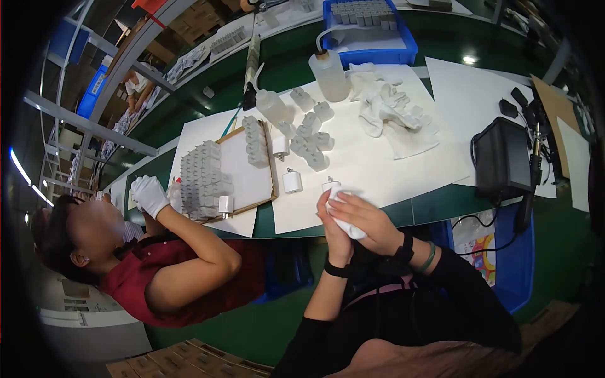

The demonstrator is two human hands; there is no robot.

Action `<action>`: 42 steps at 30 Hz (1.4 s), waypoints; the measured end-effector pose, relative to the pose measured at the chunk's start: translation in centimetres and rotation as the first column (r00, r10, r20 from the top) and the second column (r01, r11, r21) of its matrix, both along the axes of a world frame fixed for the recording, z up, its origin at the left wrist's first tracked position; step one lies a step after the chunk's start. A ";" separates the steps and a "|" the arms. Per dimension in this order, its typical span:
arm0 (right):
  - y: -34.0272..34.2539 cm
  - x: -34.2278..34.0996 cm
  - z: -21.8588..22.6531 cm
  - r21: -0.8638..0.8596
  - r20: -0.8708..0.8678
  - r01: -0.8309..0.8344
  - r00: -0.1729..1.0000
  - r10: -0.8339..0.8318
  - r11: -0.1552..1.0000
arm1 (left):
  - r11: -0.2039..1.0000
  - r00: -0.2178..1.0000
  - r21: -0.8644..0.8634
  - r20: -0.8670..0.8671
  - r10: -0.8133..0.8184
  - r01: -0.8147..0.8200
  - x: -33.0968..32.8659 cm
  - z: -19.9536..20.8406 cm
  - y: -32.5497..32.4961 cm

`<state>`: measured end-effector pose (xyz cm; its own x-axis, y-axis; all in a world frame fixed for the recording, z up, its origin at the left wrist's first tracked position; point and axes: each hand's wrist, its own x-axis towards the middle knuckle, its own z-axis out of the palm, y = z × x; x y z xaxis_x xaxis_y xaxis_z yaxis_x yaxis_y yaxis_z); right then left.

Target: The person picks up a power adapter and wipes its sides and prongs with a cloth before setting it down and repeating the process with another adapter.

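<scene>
Both my hands meet at the near edge of the green bench. My left hand holds a small white charger plug whose top shows above my fingers. My right hand presses a white cloth against that plug. On the white paper sheet just beyond lie two more white plugs, and further back a cluster of several plugs.
A wooden tray at the left holds rows of plugs. Two plastic squeeze bottles and crumpled white cloths sit behind. A blue bin stands at the back, a black box with cables at right. A person in red with a white glove sits to my left.
</scene>
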<state>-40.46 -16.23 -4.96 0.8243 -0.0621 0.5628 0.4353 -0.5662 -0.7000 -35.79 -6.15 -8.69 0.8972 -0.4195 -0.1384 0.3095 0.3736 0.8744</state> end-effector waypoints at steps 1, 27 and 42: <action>0.1 -0.2 -0.2 0.005 -0.011 -0.028 1.000 0.028 1.000 | 0.999 0.998 0.036 0.052 -0.019 0.017 0.1 0.0 0.2; -2.0 -1.5 2.6 0.030 0.043 0.173 0.984 -0.174 0.984 | 0.952 0.871 -0.307 -0.466 -0.154 0.003 -0.5 2.8 -0.3; -1.3 -5.6 1.0 -0.324 -0.062 0.004 0.998 -0.026 0.946 | 0.916 0.887 -0.400 -0.413 -0.206 0.027 0.4 1.4 0.6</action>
